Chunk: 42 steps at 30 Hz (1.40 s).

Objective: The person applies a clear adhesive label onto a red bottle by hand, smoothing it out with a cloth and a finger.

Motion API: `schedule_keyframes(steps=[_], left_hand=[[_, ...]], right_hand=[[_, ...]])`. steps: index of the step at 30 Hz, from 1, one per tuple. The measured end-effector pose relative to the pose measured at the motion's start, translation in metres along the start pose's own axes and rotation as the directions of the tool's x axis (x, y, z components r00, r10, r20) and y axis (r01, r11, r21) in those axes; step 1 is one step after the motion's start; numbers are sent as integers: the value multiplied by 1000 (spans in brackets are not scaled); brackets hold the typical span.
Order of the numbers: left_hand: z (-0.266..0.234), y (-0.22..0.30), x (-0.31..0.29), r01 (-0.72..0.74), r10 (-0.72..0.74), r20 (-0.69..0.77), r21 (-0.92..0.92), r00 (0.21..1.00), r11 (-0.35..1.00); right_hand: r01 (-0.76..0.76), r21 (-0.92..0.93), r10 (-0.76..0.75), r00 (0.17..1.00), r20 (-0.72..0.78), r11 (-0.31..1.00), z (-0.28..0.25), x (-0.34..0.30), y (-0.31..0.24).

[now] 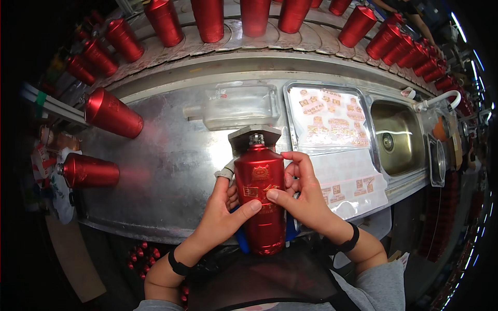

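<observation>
A glossy red bottle [264,231] with gold lettering and an emblem is before me, its base toward me. Its clear threaded neck lies at a grey metal bracket [239,139] on the bench. My left hand [222,211] holds the bottle's left side, thumb on its front; a whitish wrap covers a fingertip. On the other side, my right hand [303,194] presses its thumb onto the lettering, with the index finger extended by the bottle's shoulder and the other fingers curled. The bottle's underside is hidden.
A clear glass bottle [241,106] lies beyond the bracket. Gold-printed decal sheets [332,124] fill a shallow tray at right, near a metal sink [410,111] with a white faucet [441,98]. Two red bottles [114,115] lie at left. Several more [207,23] stand on a curved conveyor [176,54].
</observation>
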<state>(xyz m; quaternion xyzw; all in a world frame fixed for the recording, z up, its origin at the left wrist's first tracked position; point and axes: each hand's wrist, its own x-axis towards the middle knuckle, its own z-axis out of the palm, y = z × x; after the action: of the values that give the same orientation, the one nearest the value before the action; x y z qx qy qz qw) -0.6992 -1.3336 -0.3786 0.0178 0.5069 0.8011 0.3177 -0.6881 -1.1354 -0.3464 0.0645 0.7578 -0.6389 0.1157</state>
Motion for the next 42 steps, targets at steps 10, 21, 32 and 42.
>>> schedule_keyframes(steps=[10,21,32,42], left_hand=[[17,13,15,-118,140,-142,157,980,981],[21,10,19,-157,185,-159,174,970,972],[23,9,17,-142,170,-176,161,970,977],[13,0,-9,-23,21,-75,-23,997,999]], right_hand=[[-19,192,9,999,52,981,-8,1,4],[-15,121,10,999,39,992,-7,2,6],[53,127,-58,998,35,990,-9,0,8],[-85,172,74,995,66,982,-9,-22,9]])
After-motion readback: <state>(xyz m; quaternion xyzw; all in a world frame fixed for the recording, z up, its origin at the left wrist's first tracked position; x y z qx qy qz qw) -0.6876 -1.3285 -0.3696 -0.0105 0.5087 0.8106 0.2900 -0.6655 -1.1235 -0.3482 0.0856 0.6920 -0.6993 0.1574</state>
